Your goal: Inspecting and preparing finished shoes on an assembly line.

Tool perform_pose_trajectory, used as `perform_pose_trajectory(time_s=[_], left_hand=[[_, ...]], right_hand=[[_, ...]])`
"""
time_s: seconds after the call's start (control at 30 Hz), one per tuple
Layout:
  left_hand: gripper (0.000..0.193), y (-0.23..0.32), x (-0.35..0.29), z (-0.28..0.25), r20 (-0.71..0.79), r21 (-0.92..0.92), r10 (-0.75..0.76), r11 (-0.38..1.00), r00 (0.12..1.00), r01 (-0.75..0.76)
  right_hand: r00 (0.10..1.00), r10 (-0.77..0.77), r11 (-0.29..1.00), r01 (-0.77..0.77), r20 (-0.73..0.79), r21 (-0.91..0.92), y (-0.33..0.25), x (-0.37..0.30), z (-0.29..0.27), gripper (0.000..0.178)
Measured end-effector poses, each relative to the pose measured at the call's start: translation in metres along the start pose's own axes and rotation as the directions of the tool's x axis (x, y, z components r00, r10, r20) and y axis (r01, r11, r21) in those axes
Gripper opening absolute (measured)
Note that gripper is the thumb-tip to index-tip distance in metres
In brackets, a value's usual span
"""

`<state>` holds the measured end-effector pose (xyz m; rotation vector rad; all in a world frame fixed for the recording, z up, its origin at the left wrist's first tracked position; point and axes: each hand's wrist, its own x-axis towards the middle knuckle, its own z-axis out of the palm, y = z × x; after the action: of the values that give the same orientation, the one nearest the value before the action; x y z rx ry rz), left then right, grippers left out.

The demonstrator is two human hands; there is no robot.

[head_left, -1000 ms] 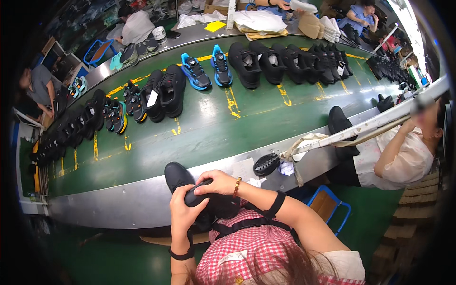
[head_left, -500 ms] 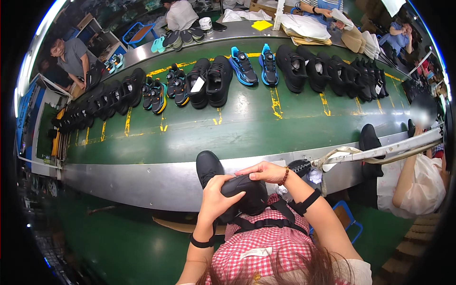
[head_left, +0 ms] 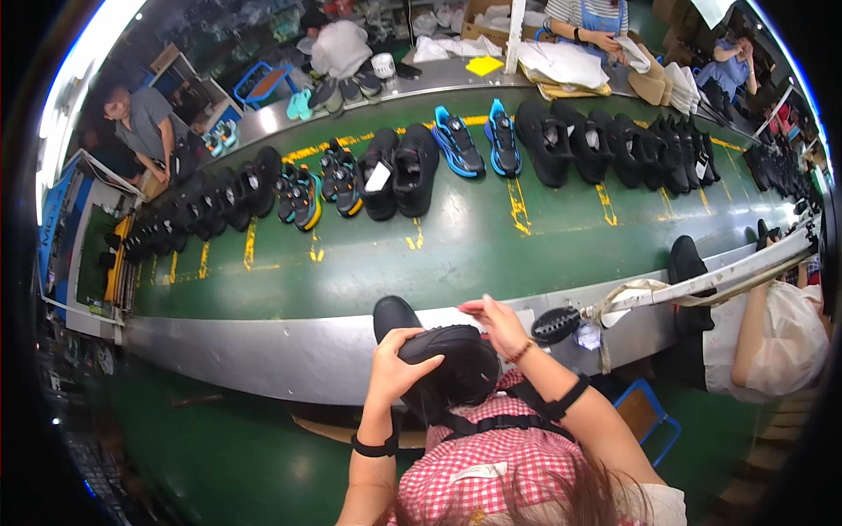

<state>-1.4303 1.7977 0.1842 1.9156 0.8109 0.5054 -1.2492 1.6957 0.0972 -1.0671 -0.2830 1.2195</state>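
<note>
My left hand point(head_left: 392, 366) grips a black shoe point(head_left: 449, 361) at its left end, held close in front of my chest. My right hand point(head_left: 497, 321) hovers above the shoe's right side with fingers spread, just off or lightly touching its top. A second black shoe point(head_left: 392, 314) stands behind the held one, at the metal near edge point(head_left: 263, 344) of the green conveyor belt point(head_left: 368, 263).
Rows of black, blue and multicoloured shoes point(head_left: 412, 162) line the belt's far side. A black brush point(head_left: 556, 323) lies on the near rail beside a cord. A person in white point(head_left: 772, 337) sits at my right; other people work at the left point(head_left: 145, 127) and across the belt.
The view has swung left and down. My right hand has lifted off the shoe and opened its fingers, while my left hand keeps hold of it.
</note>
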Motion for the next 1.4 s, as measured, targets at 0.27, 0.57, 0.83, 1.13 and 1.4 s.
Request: perform_pose_trajectory(time_s=[0.27,0.57,0.83,1.13,1.4], left_hand=[[0.045,-0.011,0.014,-0.054,-0.075,-0.348,-0.117,0.934,0.990,0.084],[0.052,-0.029,0.020,-0.088,-0.078,-0.733,-0.052,0.680,0.996,-0.022],[0.058,-0.037,0.008,-0.085,-0.108,-0.827,0.032,0.553,0.994,-0.108],[0.101,-0.176,-0.084,-0.007,0.039,-0.231,-0.701,0.687,0.712,0.689],[0.063,-0.200,-0.123,0.028,0.244,-0.512,-0.537,0.636,0.807,0.578]], right_hand=[[0.955,0.023,0.075,0.294,0.297,-0.953,-0.029,-0.079,-0.004,0.118],[0.890,-0.298,-0.065,0.342,0.345,-0.937,-0.031,-0.062,0.035,0.101],[0.797,-0.318,0.149,0.578,0.514,-0.803,-0.046,-0.057,0.035,0.080],[0.980,0.023,0.977,-0.065,0.200,0.204,-0.032,-0.074,-0.004,0.056],[0.977,0.063,0.744,-0.181,0.203,0.644,-0.004,-0.067,-0.019,0.055]])
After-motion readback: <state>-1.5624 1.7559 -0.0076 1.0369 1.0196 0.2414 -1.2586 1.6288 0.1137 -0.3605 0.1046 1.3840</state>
